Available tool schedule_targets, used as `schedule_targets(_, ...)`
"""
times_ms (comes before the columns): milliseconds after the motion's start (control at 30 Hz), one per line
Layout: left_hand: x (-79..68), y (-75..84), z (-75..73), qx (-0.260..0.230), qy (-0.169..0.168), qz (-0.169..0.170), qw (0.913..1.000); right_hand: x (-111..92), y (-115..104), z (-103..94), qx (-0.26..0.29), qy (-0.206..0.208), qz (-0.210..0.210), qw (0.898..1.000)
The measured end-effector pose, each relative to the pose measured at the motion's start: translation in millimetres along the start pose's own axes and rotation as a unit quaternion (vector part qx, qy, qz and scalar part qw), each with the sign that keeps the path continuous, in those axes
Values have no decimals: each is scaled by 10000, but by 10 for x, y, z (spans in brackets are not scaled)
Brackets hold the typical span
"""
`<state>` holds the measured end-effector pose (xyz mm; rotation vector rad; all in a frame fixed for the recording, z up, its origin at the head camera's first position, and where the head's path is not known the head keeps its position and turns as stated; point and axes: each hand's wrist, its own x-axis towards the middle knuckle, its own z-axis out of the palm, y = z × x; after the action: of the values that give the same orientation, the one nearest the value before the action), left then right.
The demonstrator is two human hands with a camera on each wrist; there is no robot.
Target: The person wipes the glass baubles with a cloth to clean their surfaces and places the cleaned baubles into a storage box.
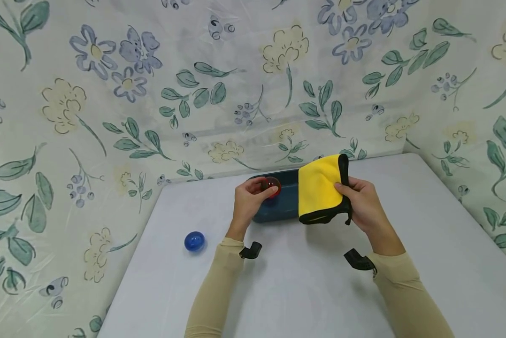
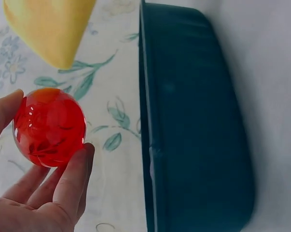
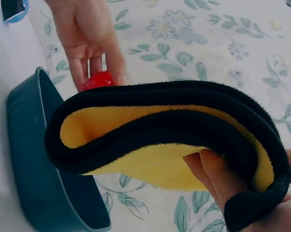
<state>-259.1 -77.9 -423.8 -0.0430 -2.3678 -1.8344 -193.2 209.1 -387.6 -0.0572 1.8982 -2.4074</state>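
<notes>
A red ball (image 2: pixel 49 126) is pinched between thumb and fingertips of the left hand (image 1: pixel 247 203), above a teal tray (image 2: pixel 198 121). A folded yellow cloth (image 1: pixel 320 185) is gripped at its edge by the right hand (image 1: pixel 366 206). A blue ball (image 1: pixel 194 241) is seen left of the left hand.

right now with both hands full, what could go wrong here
The red ball could slip: it looks smooth and glossy, and the left hand holds it by thumb and fingertips.
The yellow cloth in the right hand hides the right part of the teal container from the head view, so that end might get bumped unseen.
The blue ball sits loose on the table and could roll if the left forearm brushes it.
</notes>
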Motion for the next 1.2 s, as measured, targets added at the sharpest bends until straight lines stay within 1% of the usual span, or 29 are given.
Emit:
schedule_targets(200, 38, -102, 136, 249, -166, -76, 9995, -4, -21, -33, 128, 62, 10, 9999)
schedule_targets(467, 77, -213, 231, 468, -391, -198, 9979, 1, -41, -58, 221, 110, 15, 9997)
schedule_targets(600, 85, -254, 276, 686, -476, -253, 9962, 3, -48, -67, 241, 128, 5, 9996)
schedule_targets(833, 99, -291, 336, 1209, -616, -306, 9903, 15, -40, -76, 251, 113, -47, 9996)
schedule_targets(1033, 146, -292, 361, 1726, -824, -160, 9814, 24, -34, -96, 264, 142, -73, 9995)
schedule_targets(1200, 175, -295, 383, 1862, -1043, -153, 9768, 28, -29, -109, 310, 99, -79, 9994)
